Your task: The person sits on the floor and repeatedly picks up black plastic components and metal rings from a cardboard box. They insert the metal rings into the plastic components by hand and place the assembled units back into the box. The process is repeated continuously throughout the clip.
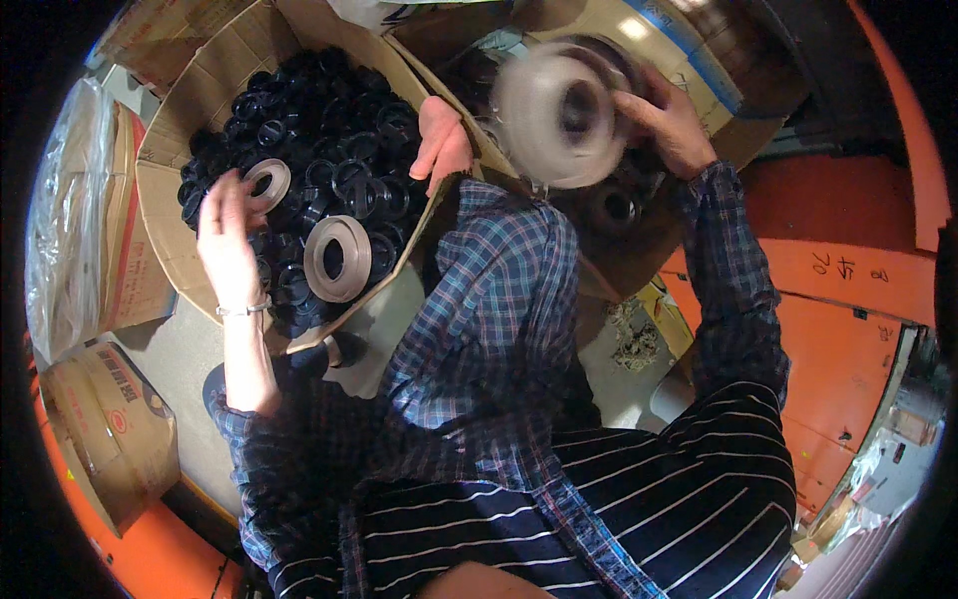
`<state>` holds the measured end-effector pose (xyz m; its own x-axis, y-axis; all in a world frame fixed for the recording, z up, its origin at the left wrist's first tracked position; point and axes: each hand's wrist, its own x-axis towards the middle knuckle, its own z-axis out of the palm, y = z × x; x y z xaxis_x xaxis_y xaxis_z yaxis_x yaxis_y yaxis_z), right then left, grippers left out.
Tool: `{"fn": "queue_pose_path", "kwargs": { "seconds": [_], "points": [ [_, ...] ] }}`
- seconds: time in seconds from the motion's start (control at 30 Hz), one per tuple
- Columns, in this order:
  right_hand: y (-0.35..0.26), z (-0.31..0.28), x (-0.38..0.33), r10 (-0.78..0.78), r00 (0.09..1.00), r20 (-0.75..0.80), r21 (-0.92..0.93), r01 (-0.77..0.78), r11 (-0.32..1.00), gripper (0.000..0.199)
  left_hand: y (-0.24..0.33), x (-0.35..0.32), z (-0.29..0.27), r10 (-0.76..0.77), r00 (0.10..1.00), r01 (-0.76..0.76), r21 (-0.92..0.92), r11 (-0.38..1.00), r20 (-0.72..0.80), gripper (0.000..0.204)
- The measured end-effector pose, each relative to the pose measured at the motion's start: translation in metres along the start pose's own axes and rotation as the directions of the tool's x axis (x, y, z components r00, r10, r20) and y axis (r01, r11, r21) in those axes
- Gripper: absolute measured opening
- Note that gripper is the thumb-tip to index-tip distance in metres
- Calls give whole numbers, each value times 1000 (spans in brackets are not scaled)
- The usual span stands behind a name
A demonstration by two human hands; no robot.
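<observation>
In the big carton at the left, my left hand (228,225) is over black plastic rings (329,130). Its fingers, smeared by motion, are at the left edge of a grey-beige ring (267,185); whether they grip it is unclear. A second, larger-looking grey-beige ring (337,260) lies on the black pile near the carton's front edge. My right hand (671,120) is closed on the right side of a blurred, pale grey-beige ring (544,120) with a dark centre. That ring is up over the right-hand carton, hiding part of its contents.
A pink glove (441,145) hangs over the left carton's rim. Dark round parts (619,208) lie in the right carton. Closed cartons (110,429) and a plastic-wrapped one (75,220) stand at the left. Orange cabinets (828,369) stand at the right. My plaid-sleeved knee (509,270) is between the cartons.
</observation>
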<state>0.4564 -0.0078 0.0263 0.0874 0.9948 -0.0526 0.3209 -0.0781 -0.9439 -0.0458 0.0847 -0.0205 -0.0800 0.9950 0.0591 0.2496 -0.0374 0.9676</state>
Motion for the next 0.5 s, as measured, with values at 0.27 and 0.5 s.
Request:
{"fn": "queue_pose_path", "kwargs": {
  "seconds": [0.27, 0.5],
  "points": [
    [140, -10, 24, 277, 958, 77, -947, -16, 320, 79, 16, 5, -29, 43, 904, -97, -106, 990, -425, 58],
    [316, -8, 1, 487, 871, 66, -981, 146, -129, 58, 8, -1, -21, -65, 964, 12, -201, 980, -260, 50]
  ]
}}
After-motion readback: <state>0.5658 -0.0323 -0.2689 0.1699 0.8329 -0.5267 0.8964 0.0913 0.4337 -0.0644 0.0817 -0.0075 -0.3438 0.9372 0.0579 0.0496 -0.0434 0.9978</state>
